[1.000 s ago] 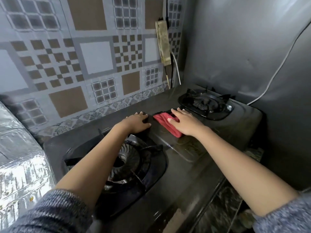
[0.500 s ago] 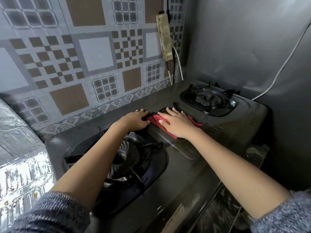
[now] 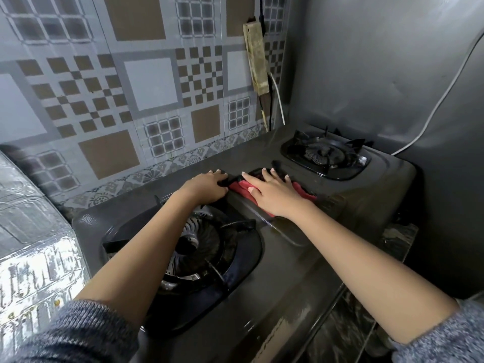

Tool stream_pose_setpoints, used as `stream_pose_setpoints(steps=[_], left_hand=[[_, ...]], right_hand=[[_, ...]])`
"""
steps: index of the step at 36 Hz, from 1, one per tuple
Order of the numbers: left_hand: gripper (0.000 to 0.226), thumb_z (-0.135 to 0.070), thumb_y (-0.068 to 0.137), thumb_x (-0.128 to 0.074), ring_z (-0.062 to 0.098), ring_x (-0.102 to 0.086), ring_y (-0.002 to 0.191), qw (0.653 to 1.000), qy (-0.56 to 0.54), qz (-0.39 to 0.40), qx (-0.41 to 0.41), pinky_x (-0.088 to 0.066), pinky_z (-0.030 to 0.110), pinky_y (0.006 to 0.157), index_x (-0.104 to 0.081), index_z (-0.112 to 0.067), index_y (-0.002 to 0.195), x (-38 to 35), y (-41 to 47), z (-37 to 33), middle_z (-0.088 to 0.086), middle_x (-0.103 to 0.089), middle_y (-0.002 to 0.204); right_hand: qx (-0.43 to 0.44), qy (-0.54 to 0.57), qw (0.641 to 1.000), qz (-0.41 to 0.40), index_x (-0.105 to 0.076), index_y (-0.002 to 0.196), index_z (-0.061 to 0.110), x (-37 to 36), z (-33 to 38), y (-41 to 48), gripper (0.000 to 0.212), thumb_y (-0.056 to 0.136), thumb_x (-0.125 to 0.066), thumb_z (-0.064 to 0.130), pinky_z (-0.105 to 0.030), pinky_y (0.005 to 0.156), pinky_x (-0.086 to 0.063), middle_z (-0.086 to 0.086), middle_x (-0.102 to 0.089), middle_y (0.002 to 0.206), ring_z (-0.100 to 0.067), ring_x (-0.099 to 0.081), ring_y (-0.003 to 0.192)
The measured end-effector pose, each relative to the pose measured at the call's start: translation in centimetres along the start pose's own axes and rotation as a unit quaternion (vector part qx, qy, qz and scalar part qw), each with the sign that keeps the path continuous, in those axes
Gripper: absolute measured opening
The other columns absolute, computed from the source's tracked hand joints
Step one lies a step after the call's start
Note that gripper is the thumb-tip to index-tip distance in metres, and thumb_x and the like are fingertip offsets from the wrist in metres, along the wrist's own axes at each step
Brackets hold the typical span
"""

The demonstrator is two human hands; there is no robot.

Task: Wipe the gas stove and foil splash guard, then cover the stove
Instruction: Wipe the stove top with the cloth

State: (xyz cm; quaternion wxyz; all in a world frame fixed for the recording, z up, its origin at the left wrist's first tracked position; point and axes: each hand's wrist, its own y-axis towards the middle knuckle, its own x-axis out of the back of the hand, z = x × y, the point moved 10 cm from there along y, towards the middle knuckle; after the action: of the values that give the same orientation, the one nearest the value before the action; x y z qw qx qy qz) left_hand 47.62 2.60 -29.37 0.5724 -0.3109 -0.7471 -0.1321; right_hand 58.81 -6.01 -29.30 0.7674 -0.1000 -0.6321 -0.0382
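A dark two-burner gas stove (image 3: 309,279) fills the middle of the view. My right hand (image 3: 272,195) lies flat on a red cloth (image 3: 303,193), pressing it on the stove top between the burners. My left hand (image 3: 207,188) rests at the back of the stove, its fingers curled over a black pan-support prong beside the cloth. The near burner (image 3: 193,244) sits under my left forearm. The far burner (image 3: 323,153) is uncovered at the right. A crinkled foil splash guard (image 3: 28,244) stands at the left edge.
A patterned tile wall (image 3: 131,87) runs behind the stove. A grey wall (image 3: 379,61) closes the right side, with a white cable (image 3: 440,106) across it. A yellowed power strip (image 3: 256,61) hangs in the corner. Dark marbled counter (image 3: 340,323) shows below the stove front.
My right hand has slid the red cloth slightly left and back toward my left hand, then a little right again. My left hand has stayed on the stove's back edge.
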Motion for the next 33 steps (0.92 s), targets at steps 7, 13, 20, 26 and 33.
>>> stream_pose_setpoints(steps=[7,13,20,26,33], left_hand=[[0.057,-0.033,0.091,-0.044,0.018,-0.013,0.145,1.000,-0.005,0.002,0.003,-0.016,0.043,0.118,-0.026,-0.031,0.145,-0.1,0.1,0.2,-0.004,-0.015,0.157],[0.056,-0.036,0.093,-0.044,0.020,-0.012,0.146,1.000,0.005,0.010,0.000,-0.016,0.043,0.118,-0.026,-0.030,0.145,0.0,0.1,-0.1,-0.005,-0.015,0.157],[0.050,-0.030,0.091,-0.050,0.028,-0.037,0.133,1.000,0.023,-0.018,0.001,-0.034,0.038,0.108,-0.042,-0.020,0.139,1.2,-0.1,-1.5,0.007,-0.039,0.148],[0.045,-0.030,0.090,-0.052,0.031,-0.047,0.123,0.999,0.035,-0.027,-0.003,-0.041,0.036,0.099,-0.049,-0.013,0.132,1.3,0.4,-4.1,0.013,-0.052,0.135],[0.049,-0.031,0.092,-0.050,0.029,-0.041,0.129,0.998,0.044,-0.003,-0.036,-0.035,0.034,0.104,-0.045,-0.012,0.136,0.1,1.3,-8.0,0.011,-0.045,0.143]], right_hand=[[0.045,-0.003,0.999,0.015,-0.012,0.144,0.045,0.0,0.4,-1.0,0.045,0.100,-0.019,0.039,-0.053,0.117,0.002,-0.011,-0.003,0.158,-0.029,0.005,0.146],[0.096,-0.008,0.995,0.018,-0.015,0.143,0.046,-0.1,0.8,-1.9,0.045,0.100,-0.021,0.038,-0.049,0.118,0.000,-0.007,-0.004,0.159,-0.024,0.005,0.146],[0.215,0.007,0.976,0.023,-0.028,0.139,0.047,0.0,0.5,-4.2,0.041,0.100,-0.032,0.036,-0.036,0.118,0.001,0.005,-0.010,0.158,-0.011,0.002,0.146],[0.245,0.053,0.968,0.006,-0.037,0.137,0.042,0.8,-2.6,-4.3,0.039,0.097,-0.038,0.039,-0.033,0.120,-0.004,0.014,-0.019,0.155,0.001,-0.005,0.143],[0.152,0.049,0.987,-0.021,-0.036,0.139,0.038,1.7,-6.9,-1.4,0.043,0.097,-0.037,0.044,-0.031,0.118,-0.005,0.013,-0.019,0.155,-0.003,-0.008,0.144]])
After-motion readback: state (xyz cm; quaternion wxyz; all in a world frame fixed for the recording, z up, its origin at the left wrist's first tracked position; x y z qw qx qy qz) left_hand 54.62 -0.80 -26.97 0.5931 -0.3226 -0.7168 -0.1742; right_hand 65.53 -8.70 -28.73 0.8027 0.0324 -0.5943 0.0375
